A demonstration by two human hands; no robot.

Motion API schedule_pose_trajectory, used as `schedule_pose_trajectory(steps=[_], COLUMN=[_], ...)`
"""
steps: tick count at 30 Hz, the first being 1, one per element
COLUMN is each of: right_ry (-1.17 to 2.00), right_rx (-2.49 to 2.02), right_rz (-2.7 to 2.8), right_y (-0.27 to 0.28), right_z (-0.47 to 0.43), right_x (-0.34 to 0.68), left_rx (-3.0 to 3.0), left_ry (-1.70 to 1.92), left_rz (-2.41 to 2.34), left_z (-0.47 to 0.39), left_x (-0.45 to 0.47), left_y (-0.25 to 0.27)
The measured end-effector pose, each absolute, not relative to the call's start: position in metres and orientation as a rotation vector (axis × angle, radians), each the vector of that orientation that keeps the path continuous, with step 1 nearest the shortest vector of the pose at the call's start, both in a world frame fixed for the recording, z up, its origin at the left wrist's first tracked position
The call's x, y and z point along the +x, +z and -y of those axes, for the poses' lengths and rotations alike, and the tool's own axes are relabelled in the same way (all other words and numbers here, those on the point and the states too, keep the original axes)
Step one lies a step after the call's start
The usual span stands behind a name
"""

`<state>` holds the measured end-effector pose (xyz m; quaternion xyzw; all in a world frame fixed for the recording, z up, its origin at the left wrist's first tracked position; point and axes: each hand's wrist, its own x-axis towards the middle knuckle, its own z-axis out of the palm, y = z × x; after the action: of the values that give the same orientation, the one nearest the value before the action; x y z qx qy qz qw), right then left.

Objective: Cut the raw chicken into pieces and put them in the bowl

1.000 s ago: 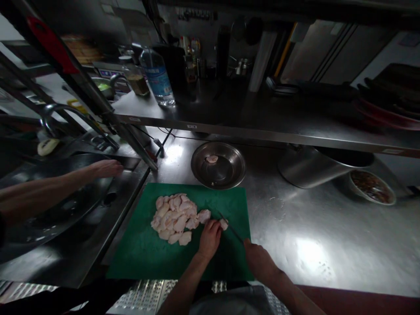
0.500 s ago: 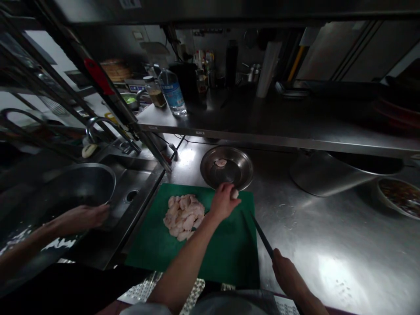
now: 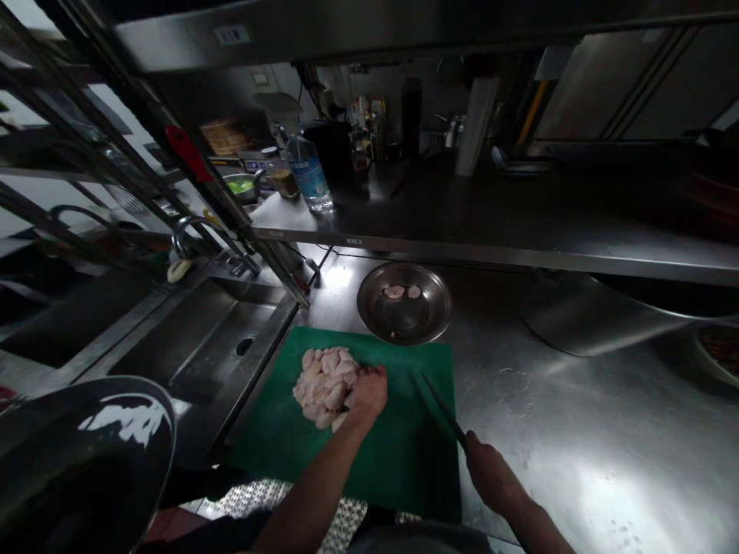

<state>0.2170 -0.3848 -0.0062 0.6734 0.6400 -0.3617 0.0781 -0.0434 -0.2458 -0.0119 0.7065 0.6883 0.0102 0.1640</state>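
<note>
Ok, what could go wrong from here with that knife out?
The right hand holds the knife with its blade over the board, while the left hand is at the pile of meat; if they came together, the blade might nick it. The pieces are heaped, so some could slide. The bowl sits right at the board's far edge, so a knock could shift it.

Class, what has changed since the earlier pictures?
The left hand put a meat piece into the metal bowl, beside another, then moved left to the pile. The wide pan moved off the sink, nearer the camera. The right hand still holds the knife; the board stayed.
</note>
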Motion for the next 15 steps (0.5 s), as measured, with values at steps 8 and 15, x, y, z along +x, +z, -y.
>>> schedule_pose_trajectory(steps=[8,15], right_ry=[-1.063,-0.947], right_rx=[1.993,1.844], right_rz=[-1.925,-2.002], right_y=[0.012,0.012], right_z=[0.375,0.373], right_x=[0.207,0.186], left_rx=[1.704,2.158], left_ry=[0.277,0.547], left_rz=[-1.745,-1.647], left_z=[0.263,0.297], left_x=[-0.039,-0.045], left_y=[-0.019,-0.031])
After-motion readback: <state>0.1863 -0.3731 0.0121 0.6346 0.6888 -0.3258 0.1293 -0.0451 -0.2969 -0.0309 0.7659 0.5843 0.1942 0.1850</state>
